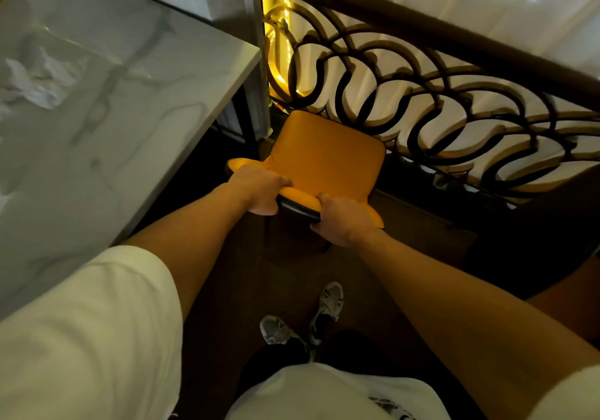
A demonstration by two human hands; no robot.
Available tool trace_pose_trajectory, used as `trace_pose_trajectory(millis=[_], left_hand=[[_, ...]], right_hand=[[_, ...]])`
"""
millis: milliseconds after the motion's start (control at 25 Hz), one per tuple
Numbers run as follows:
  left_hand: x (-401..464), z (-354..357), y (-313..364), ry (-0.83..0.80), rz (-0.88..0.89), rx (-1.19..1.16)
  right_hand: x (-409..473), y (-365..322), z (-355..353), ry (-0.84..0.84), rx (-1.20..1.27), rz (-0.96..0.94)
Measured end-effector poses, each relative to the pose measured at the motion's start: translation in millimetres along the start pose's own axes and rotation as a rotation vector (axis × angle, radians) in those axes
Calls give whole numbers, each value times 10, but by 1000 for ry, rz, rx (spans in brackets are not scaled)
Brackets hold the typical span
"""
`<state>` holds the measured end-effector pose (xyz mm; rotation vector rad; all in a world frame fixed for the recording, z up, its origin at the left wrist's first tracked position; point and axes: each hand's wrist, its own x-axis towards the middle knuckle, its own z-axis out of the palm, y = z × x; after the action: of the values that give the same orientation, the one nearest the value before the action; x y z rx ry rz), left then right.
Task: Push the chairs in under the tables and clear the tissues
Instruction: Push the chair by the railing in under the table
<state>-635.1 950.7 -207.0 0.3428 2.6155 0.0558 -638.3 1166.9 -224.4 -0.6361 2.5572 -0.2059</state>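
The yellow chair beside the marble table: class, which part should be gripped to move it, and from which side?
Grip the top edge of the yellow chair's backrest, coming from behind it. That edge is the nearest and highest part, wide enough for both hands, as the left hand and right hand show.

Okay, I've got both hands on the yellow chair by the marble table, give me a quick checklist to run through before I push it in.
1. Left hand grips the backrest top of the yellow chair: ok.
2. Right hand grips the same backrest edge: ok.
3. Chair lined up with the marble table: not ok, the seat sits off the table's corner, beside the metal railing.
4. Space under the table free of obstacles: cannot tell, it is dark and mostly hidden.
5. Chair legs free on the floor: cannot tell, they are hidden under the seat.
6. Tissues cleared: not ok, crumpled ones lie on the tabletop.
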Motion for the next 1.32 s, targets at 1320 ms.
trace_pose_trajectory(millis=[1320], left_hand=[[-1009,949,1821,45,-707,-366]], right_hand=[[-523,735,93,-247,-342,-697]])
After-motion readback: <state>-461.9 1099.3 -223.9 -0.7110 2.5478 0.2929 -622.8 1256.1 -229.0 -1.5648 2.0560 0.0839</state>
